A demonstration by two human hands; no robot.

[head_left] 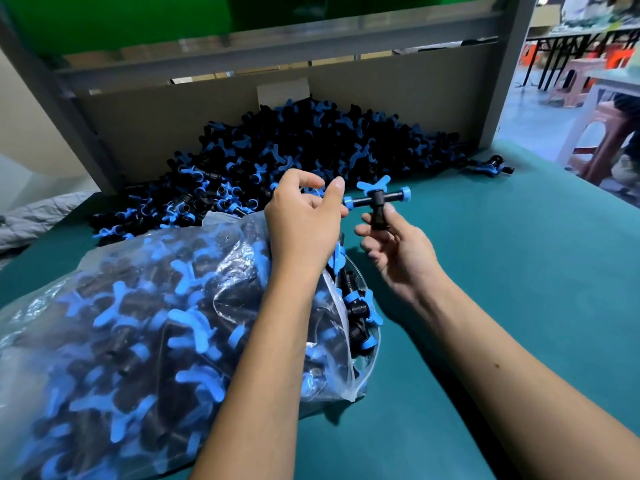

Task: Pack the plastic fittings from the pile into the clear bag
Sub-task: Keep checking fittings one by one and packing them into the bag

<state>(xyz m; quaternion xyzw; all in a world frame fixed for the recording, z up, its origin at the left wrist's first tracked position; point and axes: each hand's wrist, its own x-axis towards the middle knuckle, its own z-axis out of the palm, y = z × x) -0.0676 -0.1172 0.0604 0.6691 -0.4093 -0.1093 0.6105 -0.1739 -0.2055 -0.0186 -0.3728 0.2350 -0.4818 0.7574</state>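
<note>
Black-and-blue fitting [376, 199] pinched by stem in right hand [398, 251] fingers, crossbar lying left-right, just right of bag [138, 323] mouth. Left hand [304, 216] nearer bag, fingers loosely curled, empty as far as visible. Pile [294, 140] far, on table [502, 306].

The teal desk [502, 271] lies bare on the right side. The full clear plastic bag [121, 323] blocks the left, the black-and-blue fittings pile [294, 143] and grey back panel [166, 123] close the far side.
</note>
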